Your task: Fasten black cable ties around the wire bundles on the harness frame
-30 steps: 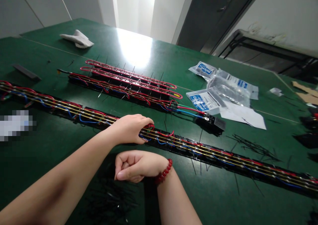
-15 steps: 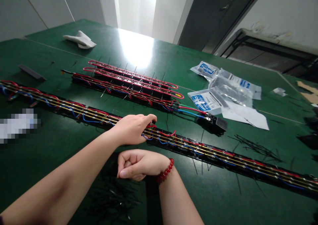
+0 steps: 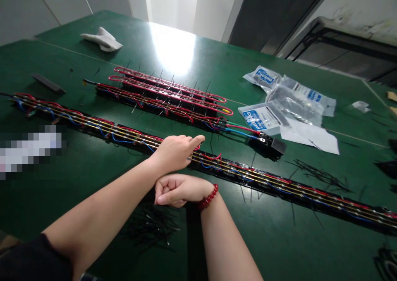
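A long black strip carrying brass rails with red and blue wires runs across the green table from left to lower right. My left hand rests over it with the index finger stretched out, just above a loop of red wire, holding nothing. My right hand, with a red bead bracelet at the wrist, lies curled and empty on the green mat beside my left wrist. Loose black cable ties lie below it.
Three shorter wired black strips lie beyond my hands, joined by coloured leads to a black connector block. Plastic bags with blue labels and white paper lie to the right. A white cloth sits far back.
My left hand has lifted off the wires, its index finger now stretched out. My right hand has moved closer to my left wrist. The whole scene has shifted slightly as my head moved.
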